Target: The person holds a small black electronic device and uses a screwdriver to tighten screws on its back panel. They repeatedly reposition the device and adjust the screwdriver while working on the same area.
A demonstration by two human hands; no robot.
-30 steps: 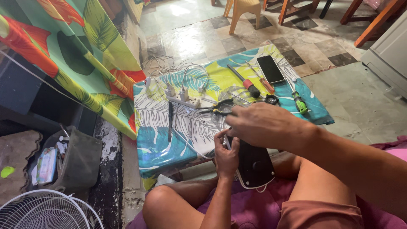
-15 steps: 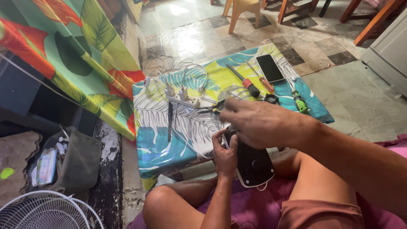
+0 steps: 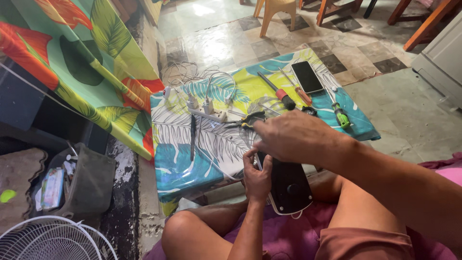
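Tiled floor and a low table (image 3: 192, 163) draped in leaf-print cloth fill my view, the table bearing a white power strip (image 3: 207, 111), a dark phone (image 3: 308, 77), screwdrivers (image 3: 279, 93) and pliers (image 3: 248, 120). Against its near edge, above my lap, leans the black oval device (image 3: 288, 185), dark-faced with a pale rim, my left hand (image 3: 257, 175) pinching its upper left edge. Compared with half a second ago, my right hand (image 3: 293, 139) has barely shifted, fingers curled over the device's top; whatever they grip is hidden, so the work reads as steady fiddling.
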